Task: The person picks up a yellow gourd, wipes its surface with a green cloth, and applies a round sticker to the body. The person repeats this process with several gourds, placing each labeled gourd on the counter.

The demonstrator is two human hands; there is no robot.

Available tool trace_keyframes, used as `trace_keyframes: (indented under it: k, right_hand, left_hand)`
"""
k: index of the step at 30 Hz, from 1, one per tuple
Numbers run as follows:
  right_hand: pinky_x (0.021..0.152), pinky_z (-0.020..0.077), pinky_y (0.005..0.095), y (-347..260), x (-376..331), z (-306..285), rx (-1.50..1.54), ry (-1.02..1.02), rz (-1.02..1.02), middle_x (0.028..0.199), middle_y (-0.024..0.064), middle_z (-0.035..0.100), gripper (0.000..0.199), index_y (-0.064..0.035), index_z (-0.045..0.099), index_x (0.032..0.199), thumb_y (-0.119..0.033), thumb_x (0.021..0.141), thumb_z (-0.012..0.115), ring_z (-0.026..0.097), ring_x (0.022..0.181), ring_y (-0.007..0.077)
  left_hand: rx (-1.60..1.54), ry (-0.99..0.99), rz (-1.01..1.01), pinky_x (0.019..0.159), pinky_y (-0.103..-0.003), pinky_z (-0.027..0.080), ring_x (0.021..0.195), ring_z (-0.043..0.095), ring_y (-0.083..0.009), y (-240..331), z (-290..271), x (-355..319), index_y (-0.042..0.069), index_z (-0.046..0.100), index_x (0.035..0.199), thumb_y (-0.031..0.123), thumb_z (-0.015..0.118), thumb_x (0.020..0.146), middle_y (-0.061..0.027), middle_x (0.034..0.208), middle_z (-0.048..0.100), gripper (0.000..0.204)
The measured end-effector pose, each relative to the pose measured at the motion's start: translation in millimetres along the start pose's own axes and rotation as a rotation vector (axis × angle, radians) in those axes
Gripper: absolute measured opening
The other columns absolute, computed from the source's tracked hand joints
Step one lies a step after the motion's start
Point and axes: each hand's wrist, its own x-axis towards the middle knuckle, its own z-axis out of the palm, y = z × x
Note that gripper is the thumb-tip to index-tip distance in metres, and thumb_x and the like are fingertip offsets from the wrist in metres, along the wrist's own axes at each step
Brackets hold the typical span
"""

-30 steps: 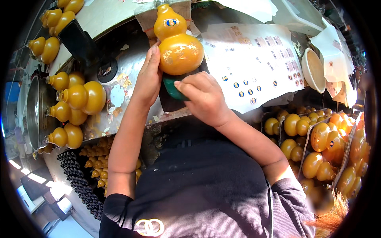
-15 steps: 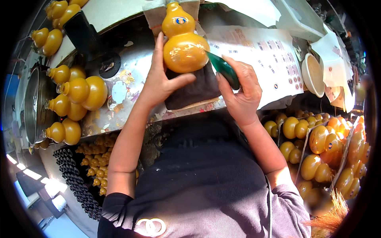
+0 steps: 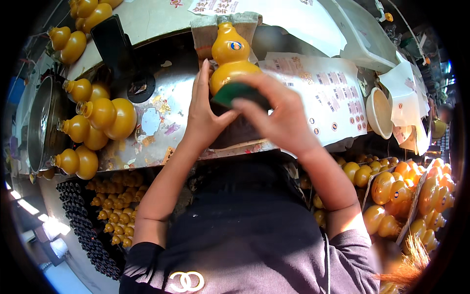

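Observation:
A yellow gourd-shaped bottle (image 3: 230, 49) lies with its neck pointing away from me, a small round blue-and-orange sticker on its upper bulb. My left hand (image 3: 204, 105) cups the left side of the lower bulb, fingers straight along it and thumb stretched below. In my right hand (image 3: 284, 110), a dark green flat scraper (image 3: 241, 95) is pinched and pressed on the near part of the lower bulb. That hand is blurred and hides much of the bulb. A folded grey cloth (image 3: 204, 34) sits under the bottle's neck.
Several more yellow gourd bottles (image 3: 120, 120) stand at the left beside a metal pan (image 3: 41, 122). Printed label sheets (image 3: 338, 93) cover the right of the table, near a pale bowl (image 3: 379, 113). A phone (image 3: 108, 39) is propped at the back left. Crates of bottles (image 3: 391, 188) sit lower right.
My right hand has swept the scraper left and toward me, from the bulb's right side across its near front. My left hand stays against the bottle. The whole view has shifted slightly.

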Motion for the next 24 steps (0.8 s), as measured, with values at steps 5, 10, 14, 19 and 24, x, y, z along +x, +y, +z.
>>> trace_keyframes:
  k: [5, 10, 14, 19, 24]
  right_hand:
    - [0.081, 0.0487, 0.028, 39.0, 40.6, -34.3, 0.078, -0.141, 0.167, 0.098, 0.009, 0.068, 0.029, -0.0015, 0.062, 0.11, -0.014, 0.085, 0.068, 0.062, 0.09, 0.014]
    - [0.082, 0.0482, 0.0287, 63.1, 48.3, -32.9, 0.145, -0.085, 0.19, 0.098, 0.0094, 0.068, 0.031, -0.0013, 0.062, 0.108, -0.017, 0.083, 0.071, 0.062, 0.091, 0.0151]
    - [0.085, 0.0481, 0.0304, 75.2, 46.2, -36.6, -0.007, 0.098, 0.077, 0.102, 0.0127, 0.066, 0.03, -0.0006, 0.062, 0.109, -0.016, 0.084, 0.069, 0.064, 0.092, 0.0222]
    - [0.078, 0.0498, 0.0268, 88.5, 34.9, -41.5, 1.139, 0.402, 0.597, 0.092, 0.0039, 0.064, 0.02, -0.0054, 0.059, 0.105, -0.023, 0.095, 0.058, 0.062, 0.085, 0.0116]
    - [0.046, 0.0324, 0.0287, 94.1, 24.6, -44.5, 1.14, 0.408, 0.801, 0.061, 0.0023, 0.046, 0.033, -0.0123, 0.048, 0.075, -0.038, 0.097, 0.051, 0.044, 0.049, 0.0161]
  left_hand:
    - [0.281, -0.078, 0.258, 0.115, -0.042, 0.024, 0.142, 0.023, -0.0377, 4.1, 0.3, -15.4, 0.003, 0.016, 0.151, 0.011, 0.07, 0.082, -0.0224, 0.153, 0.022, 0.088]
    - [0.26, -0.117, 0.203, 0.115, -0.042, 0.023, 0.142, 0.022, -0.0396, 4.5, -4.6, -17.6, 0.001, 0.013, 0.151, 0.011, 0.07, 0.082, -0.0253, 0.154, 0.018, 0.089]
    - [0.208, -0.167, 0.123, 0.115, -0.043, 0.021, 0.142, 0.021, -0.0411, 9.9, -14.2, -19.8, 0.0, 0.014, 0.15, 0.022, 0.066, 0.088, -0.0283, 0.153, 0.017, 0.084]
    - [0.263, 0.136, 0.203, 0.107, -0.041, 0.032, 0.126, 0.045, -0.0341, 14.5, -36.4, 40.9, 0.0, 0.047, 0.136, 0.026, 0.055, 0.094, -0.0183, 0.137, 0.047, 0.05]
    - [0.502, -0.061, 0.241, 0.095, -0.039, 0.039, 0.114, 0.052, -0.0303, 24.0, -28.2, 130.5, 0.007, 0.057, 0.123, 0.019, 0.058, 0.092, -0.0136, 0.118, 0.059, 0.034]
